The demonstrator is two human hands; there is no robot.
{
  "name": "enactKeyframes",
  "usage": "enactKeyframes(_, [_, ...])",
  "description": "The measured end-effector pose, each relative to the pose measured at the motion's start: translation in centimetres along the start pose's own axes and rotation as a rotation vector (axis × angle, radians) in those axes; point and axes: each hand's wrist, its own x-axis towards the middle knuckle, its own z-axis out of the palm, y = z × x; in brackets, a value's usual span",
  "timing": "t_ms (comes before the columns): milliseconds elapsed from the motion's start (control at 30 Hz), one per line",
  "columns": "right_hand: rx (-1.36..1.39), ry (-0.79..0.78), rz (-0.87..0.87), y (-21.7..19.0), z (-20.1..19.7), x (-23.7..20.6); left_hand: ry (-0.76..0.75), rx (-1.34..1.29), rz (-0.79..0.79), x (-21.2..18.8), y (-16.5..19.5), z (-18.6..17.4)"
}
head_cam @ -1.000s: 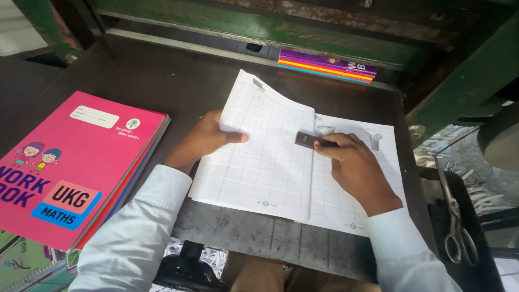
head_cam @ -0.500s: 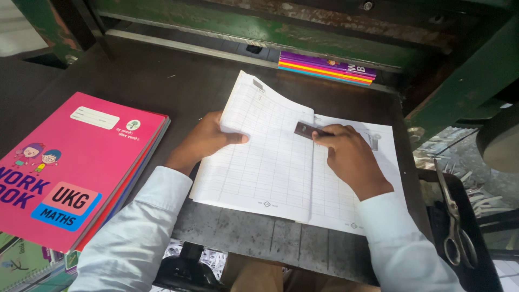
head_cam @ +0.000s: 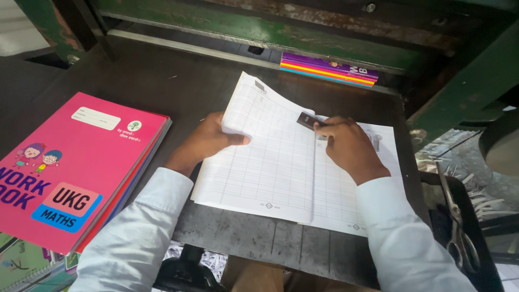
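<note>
An open booklet of white ruled pages (head_cam: pixel 270 162) lies on the dark metal table (head_cam: pixel 162 81). My left hand (head_cam: pixel 208 140) grips the raised left page at its edge, thumb on top. My right hand (head_cam: pixel 348 146) rests on the right page near the spine and pinches a small dark flat tool (head_cam: pixel 307 120) against the fold. Both sleeves are pale blue.
A stack of pink workbooks (head_cam: pixel 75 167) sits at the left. A pile of striped purple books (head_cam: pixel 330 69) lies at the back under a green machine frame (head_cam: pixel 303 32). Scissors (head_cam: pixel 459 227) rest on a black tray at the right.
My right hand has slid the dark tool up along the spine, away from me. The left hand keeps holding the left page.
</note>
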Motion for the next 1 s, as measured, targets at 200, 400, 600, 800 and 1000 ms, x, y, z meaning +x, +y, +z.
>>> enactKeyframes(200, [-0.021, -0.019, 0.042, 0.0, 0.3, 1.0, -0.003, 0.001, 0.014, 0.0, 0.0, 0.0])
enactKeyframes(400, [0.002, -0.054, 0.094, 0.4, 0.4, 2.0, -0.01, 0.022, 0.029, 0.2, -0.3, 0.0])
enactKeyframes(600, [0.048, -0.047, 0.116, 1.0, 0.8, 2.6, 0.006, 0.056, 0.011, 0.2, -0.3, 0.0])
enactKeyframes(800, [0.051, -0.024, 0.089, 1.3, 0.9, 2.4, 0.012, 0.064, -0.006, 0.2, -0.1, -0.1])
enactKeyframes(1000, [0.01, -0.035, 0.026, 0.8, 0.1, 1.2, 0.007, 0.055, -0.006, 0.3, -0.3, -0.1])
